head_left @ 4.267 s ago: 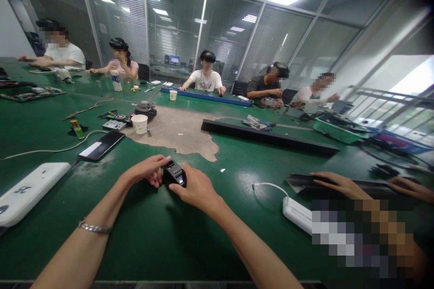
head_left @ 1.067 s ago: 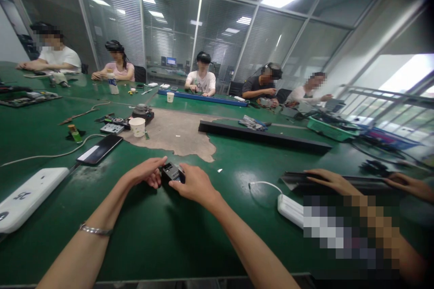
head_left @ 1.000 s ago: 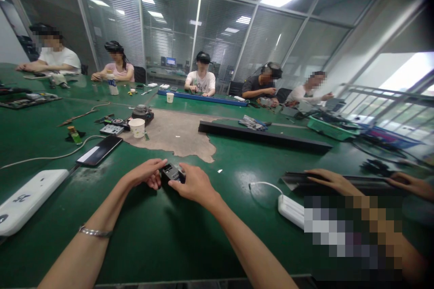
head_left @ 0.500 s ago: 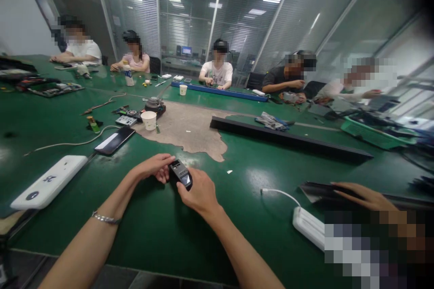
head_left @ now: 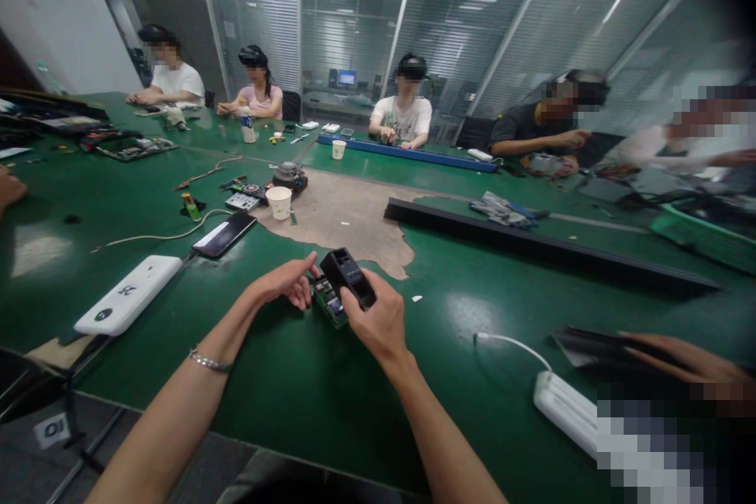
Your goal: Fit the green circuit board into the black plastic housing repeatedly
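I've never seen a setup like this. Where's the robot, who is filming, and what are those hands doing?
There is no robot here: these are a person's bare hands. Every picture comes from one camera worn on that person's head, looking forward and down.

The right hand holds a black casing just above a green circuit board. The left hand is beside the board; whether it grips it is unclear.

On the green table lie a phone, a white device, a paper cup and a long black bar, among other things. The hand at far right is someone else's, and more people sit opposite.
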Action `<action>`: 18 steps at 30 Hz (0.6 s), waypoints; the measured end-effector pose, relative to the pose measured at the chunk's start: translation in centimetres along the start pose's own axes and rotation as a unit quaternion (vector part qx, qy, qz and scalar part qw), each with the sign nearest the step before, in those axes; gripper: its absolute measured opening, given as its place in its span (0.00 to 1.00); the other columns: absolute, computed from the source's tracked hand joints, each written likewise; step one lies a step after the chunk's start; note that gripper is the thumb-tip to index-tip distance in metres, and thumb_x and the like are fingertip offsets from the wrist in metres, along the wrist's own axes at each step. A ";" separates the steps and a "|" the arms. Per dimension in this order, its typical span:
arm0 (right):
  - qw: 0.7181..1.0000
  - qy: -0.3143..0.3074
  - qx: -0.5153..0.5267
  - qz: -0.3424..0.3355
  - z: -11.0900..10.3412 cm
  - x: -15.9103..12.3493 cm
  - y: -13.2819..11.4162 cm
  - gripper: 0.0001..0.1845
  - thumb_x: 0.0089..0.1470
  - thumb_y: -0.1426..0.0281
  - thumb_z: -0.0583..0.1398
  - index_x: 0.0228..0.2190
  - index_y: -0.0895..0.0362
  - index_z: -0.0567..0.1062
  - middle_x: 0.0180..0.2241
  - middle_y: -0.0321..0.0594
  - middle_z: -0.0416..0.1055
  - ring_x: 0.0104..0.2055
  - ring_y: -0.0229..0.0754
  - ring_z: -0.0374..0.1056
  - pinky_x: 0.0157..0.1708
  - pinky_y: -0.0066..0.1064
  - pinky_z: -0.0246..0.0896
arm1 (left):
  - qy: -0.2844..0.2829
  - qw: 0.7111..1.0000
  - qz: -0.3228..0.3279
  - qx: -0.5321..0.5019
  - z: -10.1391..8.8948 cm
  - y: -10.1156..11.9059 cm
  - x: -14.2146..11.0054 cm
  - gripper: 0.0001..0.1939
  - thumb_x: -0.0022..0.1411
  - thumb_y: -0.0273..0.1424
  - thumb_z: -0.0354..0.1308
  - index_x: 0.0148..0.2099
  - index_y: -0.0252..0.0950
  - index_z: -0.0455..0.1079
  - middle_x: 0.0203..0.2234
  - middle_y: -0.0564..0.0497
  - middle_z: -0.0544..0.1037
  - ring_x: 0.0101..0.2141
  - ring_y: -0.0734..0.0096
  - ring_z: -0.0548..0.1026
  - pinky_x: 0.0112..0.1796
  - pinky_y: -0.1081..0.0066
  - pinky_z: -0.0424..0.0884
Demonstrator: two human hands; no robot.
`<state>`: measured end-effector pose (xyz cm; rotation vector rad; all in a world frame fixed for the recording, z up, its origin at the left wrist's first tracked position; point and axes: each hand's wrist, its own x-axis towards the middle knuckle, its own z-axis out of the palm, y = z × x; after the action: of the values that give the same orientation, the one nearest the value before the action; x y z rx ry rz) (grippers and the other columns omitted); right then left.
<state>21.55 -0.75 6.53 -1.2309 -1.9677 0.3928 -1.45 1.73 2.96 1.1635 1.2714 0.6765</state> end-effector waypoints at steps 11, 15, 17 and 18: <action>0.983 -0.086 -0.139 0.086 -3.9 -2.2 6.1 0.18 0.49 0.63 0.60 0.43 0.55 0.74 0.37 0.43 0.74 0.40 0.47 0.69 0.39 0.34 0.62 | 0.018 0.999 -0.013 0.050 0.2 0.0 0.8 0.41 0.57 0.61 0.43 0.55 0.30 0.58 0.23 0.43 0.79 0.21 0.60 0.78 0.22 0.68 0.70; 0.991 -0.031 -0.122 0.044 -3.1 -3.4 7.3 0.31 0.48 0.61 0.61 0.52 0.59 0.68 0.48 0.48 0.70 0.50 0.50 0.64 0.51 0.39 0.59 | 0.046 0.996 -0.022 0.076 0.6 -0.2 1.3 0.41 0.57 0.61 0.43 0.55 0.29 0.59 0.21 0.44 0.78 0.19 0.60 0.77 0.20 0.69 0.69; 0.994 -0.018 -0.103 0.032 -2.8 -3.6 7.8 0.31 0.48 0.61 0.61 0.53 0.59 0.68 0.48 0.48 0.69 0.51 0.50 0.63 0.52 0.40 0.58 | 0.054 0.994 -0.024 0.090 0.8 -0.3 1.4 0.41 0.57 0.61 0.42 0.54 0.29 0.59 0.19 0.45 0.77 0.18 0.61 0.76 0.20 0.69 0.68; 0.995 -0.016 -0.093 0.026 -2.7 -3.6 8.0 0.30 0.48 0.62 0.61 0.52 0.59 0.68 0.48 0.48 0.70 0.50 0.49 0.64 0.52 0.40 0.59 | 0.050 0.995 -0.019 0.088 0.8 -0.3 1.4 0.40 0.58 0.61 0.41 0.53 0.30 0.59 0.20 0.45 0.78 0.19 0.61 0.76 0.20 0.70 0.68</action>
<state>29.47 -0.34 1.85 -1.4037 -2.0396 0.2615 -0.41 2.69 2.10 1.2574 1.4590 0.6097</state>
